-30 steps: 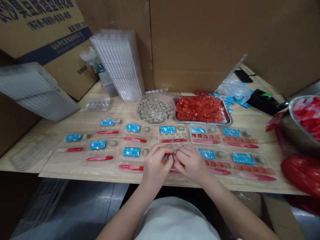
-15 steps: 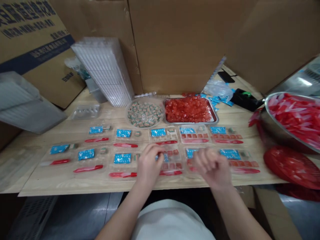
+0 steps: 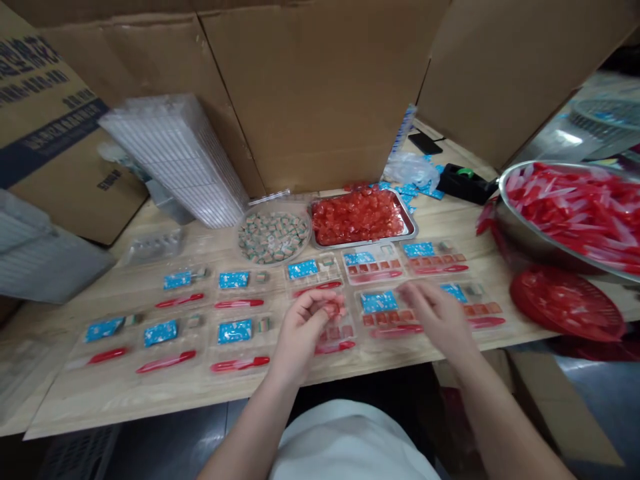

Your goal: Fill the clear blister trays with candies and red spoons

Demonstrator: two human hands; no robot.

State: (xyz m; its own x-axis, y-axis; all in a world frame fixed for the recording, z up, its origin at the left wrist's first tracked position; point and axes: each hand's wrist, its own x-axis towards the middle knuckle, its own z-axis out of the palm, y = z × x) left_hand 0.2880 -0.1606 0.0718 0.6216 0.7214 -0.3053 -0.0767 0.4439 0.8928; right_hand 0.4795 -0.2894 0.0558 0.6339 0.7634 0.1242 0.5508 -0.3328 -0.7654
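Head view: left hand (image 3: 305, 337) curled, fingertips (image 3: 336, 308) drawn together, any held item hidden, above a clear plastic tray (image 3: 350, 340) with red cubes and a red spoon (image 3: 334, 347); right hand (image 3: 437, 317) well apart, fingers spread over a neighbouring tray (image 3: 361, 308) with a blue sachet (image 3: 379, 301). Steel pan (image 3: 363, 241) of red cubes near the bench's (image 3: 125, 393) back edge; steel bowl (image 3: 503, 193) of red spoons at its right end.

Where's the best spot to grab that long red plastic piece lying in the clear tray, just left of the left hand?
Pinch the red plastic utensil across its slim shaft, coming down from above. It lies flat and lengthwise in the clear plastic tray, leaving both edges free for fingertips. The left hand is nearer.
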